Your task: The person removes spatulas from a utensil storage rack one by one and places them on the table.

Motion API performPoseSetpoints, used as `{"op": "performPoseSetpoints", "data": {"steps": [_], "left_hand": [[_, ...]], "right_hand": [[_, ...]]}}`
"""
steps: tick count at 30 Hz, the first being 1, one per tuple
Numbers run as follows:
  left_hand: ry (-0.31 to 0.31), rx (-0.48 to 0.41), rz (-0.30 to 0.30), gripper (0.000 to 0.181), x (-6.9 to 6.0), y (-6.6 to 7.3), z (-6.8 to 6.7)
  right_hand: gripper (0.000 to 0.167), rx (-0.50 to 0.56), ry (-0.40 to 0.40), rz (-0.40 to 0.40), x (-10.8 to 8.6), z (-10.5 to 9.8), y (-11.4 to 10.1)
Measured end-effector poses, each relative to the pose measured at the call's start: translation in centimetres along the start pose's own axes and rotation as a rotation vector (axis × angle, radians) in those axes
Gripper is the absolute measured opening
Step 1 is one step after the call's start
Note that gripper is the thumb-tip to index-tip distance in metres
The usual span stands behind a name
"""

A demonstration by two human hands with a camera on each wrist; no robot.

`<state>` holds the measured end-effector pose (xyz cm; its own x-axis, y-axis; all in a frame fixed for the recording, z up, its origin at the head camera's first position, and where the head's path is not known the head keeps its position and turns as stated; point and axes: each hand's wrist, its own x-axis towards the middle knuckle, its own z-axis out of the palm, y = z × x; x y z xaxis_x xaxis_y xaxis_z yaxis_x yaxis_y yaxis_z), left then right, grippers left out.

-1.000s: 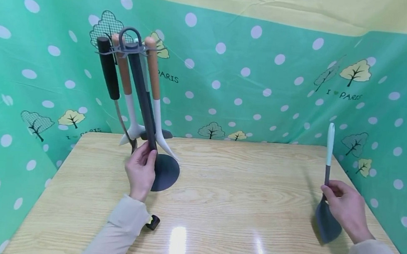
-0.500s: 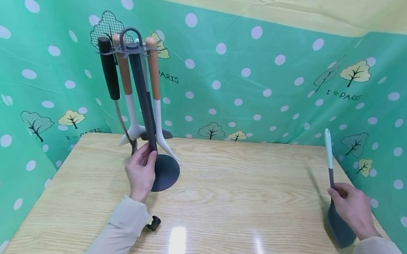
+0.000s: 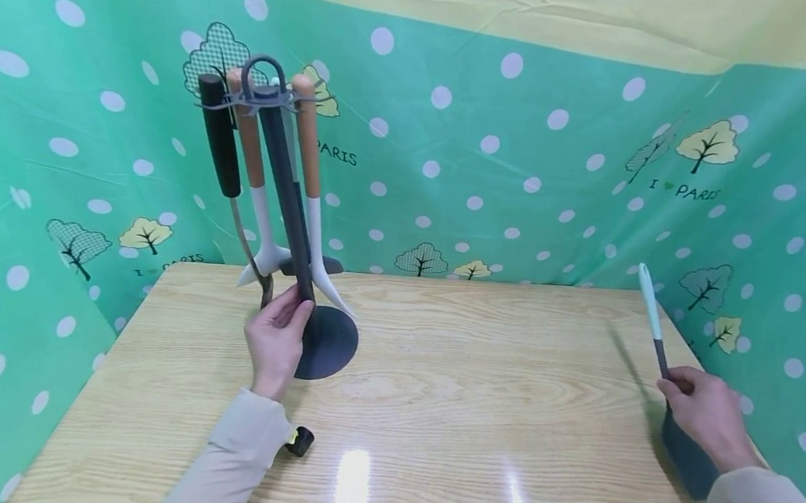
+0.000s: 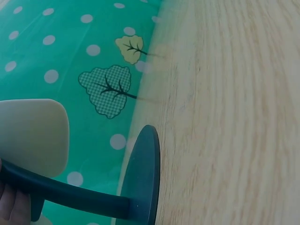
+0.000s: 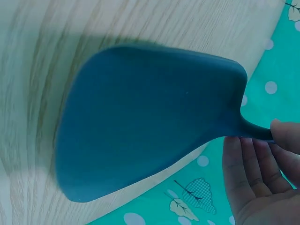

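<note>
On the left of the table stands a dark utensil rack (image 3: 283, 176) with a round base (image 3: 334, 345) and a looped top. My left hand (image 3: 274, 345) grips its pole low down, just above the base. Around the pole hang a black-handled utensil (image 3: 220, 135) and two white utensils with wooden handles (image 3: 307, 137); a further pale handle is mostly hidden behind. Over at the right, my right hand (image 3: 713, 415) pinches the neck of a spatula (image 5: 150, 117) with a dark blade and mint handle. Its handle points up and tilts left, with the blade low over the table.
The wooden table (image 3: 476, 393) lies between the two hands. Behind it and along both sides hangs a green dotted cloth (image 3: 473, 160) with tree prints. Another dark utensil head (image 3: 330, 266) shows behind the rack.
My right hand has moved right and slightly toward me with the spatula, whose handle now leans further left. The left hand keeps its grip on the rack, which stays in place.
</note>
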<state>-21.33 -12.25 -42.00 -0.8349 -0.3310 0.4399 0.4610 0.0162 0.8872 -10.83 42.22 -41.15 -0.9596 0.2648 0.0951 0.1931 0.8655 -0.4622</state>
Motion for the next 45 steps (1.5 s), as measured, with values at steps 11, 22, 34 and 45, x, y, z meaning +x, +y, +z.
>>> {"op": "performPoseSetpoints", "data": {"steps": [11, 22, 34, 45], "left_hand": [[-0.013, -0.009, -0.066, 0.031, 0.0, -0.2, -0.3], [0.003, 0.012, -0.051, 0.032, 0.0, -0.7, -0.5], [0.008, 0.015, 0.011, 0.031, 0.0, -0.5, -0.3], [0.025, 0.025, 0.023, 0.031, 0.0, -0.7, -0.4]], "right_hand": [[0.032, -0.105, -0.134, -0.003, 0.8, -0.8, 1.2], [0.029, -0.144, -0.156, 0.012, 1.4, -0.6, 2.4], [0.025, -0.162, -0.199, 0.072, 2.4, -0.6, 2.9], [0.019, -0.164, -0.268, 0.069, 3.3, -0.7, 3.4]]}}
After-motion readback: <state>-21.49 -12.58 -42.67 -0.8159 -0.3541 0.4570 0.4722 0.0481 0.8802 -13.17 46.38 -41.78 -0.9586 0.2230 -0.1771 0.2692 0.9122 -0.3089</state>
